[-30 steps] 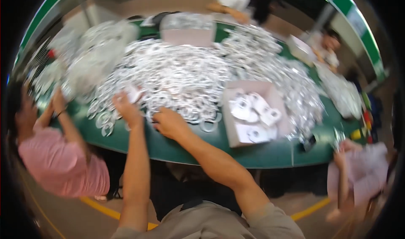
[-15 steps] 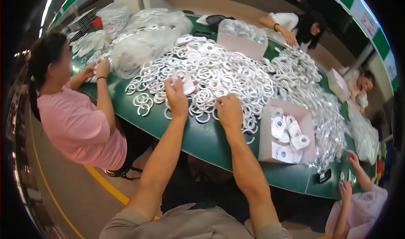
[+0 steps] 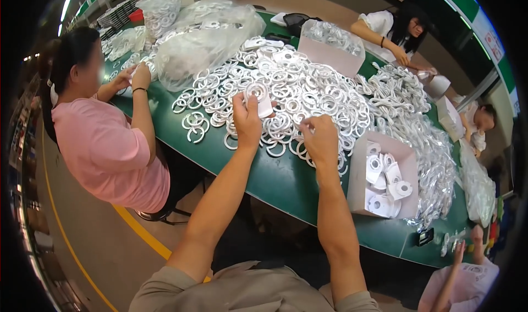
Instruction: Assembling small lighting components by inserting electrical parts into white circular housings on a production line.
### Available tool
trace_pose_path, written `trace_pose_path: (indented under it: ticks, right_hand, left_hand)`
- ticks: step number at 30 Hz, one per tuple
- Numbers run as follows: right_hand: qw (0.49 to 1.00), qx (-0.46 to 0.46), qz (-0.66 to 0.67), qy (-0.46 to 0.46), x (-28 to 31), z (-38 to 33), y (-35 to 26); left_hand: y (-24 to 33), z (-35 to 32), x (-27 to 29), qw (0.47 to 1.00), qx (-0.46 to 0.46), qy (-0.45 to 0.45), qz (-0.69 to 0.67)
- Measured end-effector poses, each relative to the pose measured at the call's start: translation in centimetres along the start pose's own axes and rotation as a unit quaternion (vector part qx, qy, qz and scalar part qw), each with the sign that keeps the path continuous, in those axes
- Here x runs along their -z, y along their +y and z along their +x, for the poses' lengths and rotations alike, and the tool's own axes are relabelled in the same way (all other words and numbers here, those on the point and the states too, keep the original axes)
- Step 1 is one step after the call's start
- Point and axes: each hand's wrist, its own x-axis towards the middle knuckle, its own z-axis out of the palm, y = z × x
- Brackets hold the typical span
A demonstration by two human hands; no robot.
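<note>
My left hand [image 3: 247,119] is closed on a white flat part with a ring [image 3: 265,107], held over the near side of the pile, thumb on its face. My right hand [image 3: 322,138] hovers just to the right, thumb and fingertips pinched together; whatever they hold, if anything, is too small to make out. Under and beyond both hands spreads a big heap of white open rings [image 3: 297,86]. To the right of my right hand a pale open box [image 3: 356,174] contains several white flat parts with round grey centres [image 3: 379,204].
A co-worker in pink [image 3: 110,141] works at left beside large clear plastic bags [image 3: 192,59]. Coiled white cables [image 3: 396,92] and clear-bagged pieces [image 3: 432,158] lie right of the heap. Another box [image 3: 330,56] stands at the back. More people sit across and at right around the green table [image 3: 220,166].
The view has shifted, so the table sits slightly differently. The part in my left hand now shows its ringed face more fully. A co-worker across the table has a pale object by the hands.
</note>
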Motion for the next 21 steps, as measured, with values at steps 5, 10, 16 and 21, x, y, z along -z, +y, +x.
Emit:
trace_pose_path:
  ticks: [5,10,16,21]
  right_hand:
    - [0.976,0.060,-0.016,-0.209,-0.5,-3.3,-1.8]
    - [0.976,0.098,-0.067,-0.183,-2.4,-4.0,-2.5]
    - [0.996,0.038,0.077,0.004,-0.2,-1.7,-1.1]
    - [0.992,-0.015,0.085,0.089,0.8,-0.9,-0.7]
  left_hand:
    - [0.0,0.1,-0.5,1.000,0.001,-0.003,-0.019]
    - [0.3,0.0,0.1,1.000,0.001,0.006,-0.016]
    - [0.4,-0.1,-0.1,1.000,0.000,0.004,-0.028]
    - [0.6,-0.4,-0.3,1.000,-0.001,-0.017,-0.005]
